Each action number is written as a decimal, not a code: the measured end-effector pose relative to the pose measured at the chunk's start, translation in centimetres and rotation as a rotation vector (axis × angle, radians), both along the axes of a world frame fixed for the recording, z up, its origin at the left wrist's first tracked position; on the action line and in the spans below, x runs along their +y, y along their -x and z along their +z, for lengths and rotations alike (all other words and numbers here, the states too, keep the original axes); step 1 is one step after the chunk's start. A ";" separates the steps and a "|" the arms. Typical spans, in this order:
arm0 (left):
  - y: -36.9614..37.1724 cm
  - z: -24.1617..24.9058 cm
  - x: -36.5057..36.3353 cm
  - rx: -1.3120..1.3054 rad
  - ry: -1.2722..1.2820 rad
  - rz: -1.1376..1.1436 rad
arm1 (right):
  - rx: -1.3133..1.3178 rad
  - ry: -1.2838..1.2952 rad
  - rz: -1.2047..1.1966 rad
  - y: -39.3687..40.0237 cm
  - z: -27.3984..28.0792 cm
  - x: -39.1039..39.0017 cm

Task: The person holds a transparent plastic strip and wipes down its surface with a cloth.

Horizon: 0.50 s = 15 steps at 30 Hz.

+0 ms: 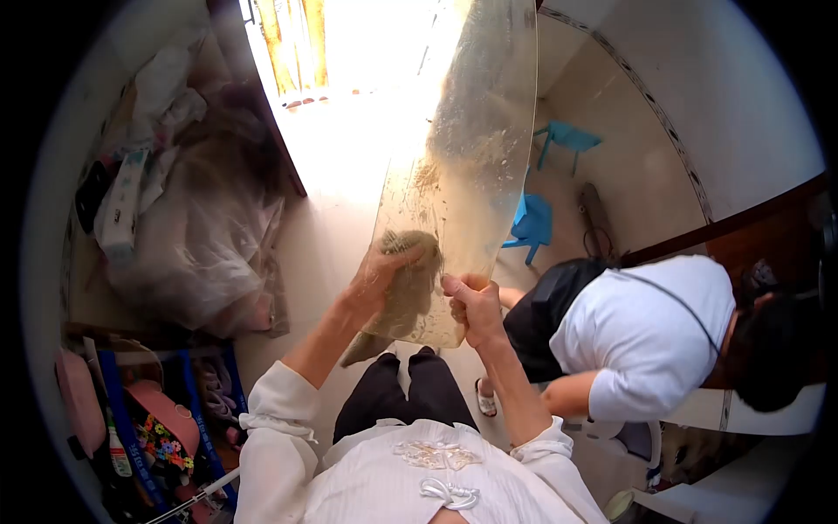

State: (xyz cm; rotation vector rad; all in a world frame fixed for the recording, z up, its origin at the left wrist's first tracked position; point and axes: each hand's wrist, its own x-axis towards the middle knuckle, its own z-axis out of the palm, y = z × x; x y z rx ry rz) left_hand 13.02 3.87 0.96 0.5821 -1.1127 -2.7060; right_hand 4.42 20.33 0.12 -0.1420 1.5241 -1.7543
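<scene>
A long, clear, smeared sheet (pixel 480 148) extends from my hands up toward the bright doorway. Behind its lower left part, my left hand (pixel 380 271) presses a grey-green cloth (pixel 410 293) against the sheet and is seen partly through it. The cloth's tail hangs below the sheet's bottom left corner. At the lower right edge, my right hand (pixel 471 306) grips the sheet with its fingers closed and the thumb on top.
A person in a white shirt (pixel 646 327) bends over close on the right. Blue stools (pixel 531 225) stand on the floor beyond. On the left are a plastic-covered pile (pixel 196 236) and a bag with blue straps (pixel 131 419).
</scene>
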 end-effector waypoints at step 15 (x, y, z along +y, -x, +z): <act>6.0 -0.4 -2.1 0.447 0.163 -0.288 | -0.130 -0.010 -0.020 0.7 -1.4 2.9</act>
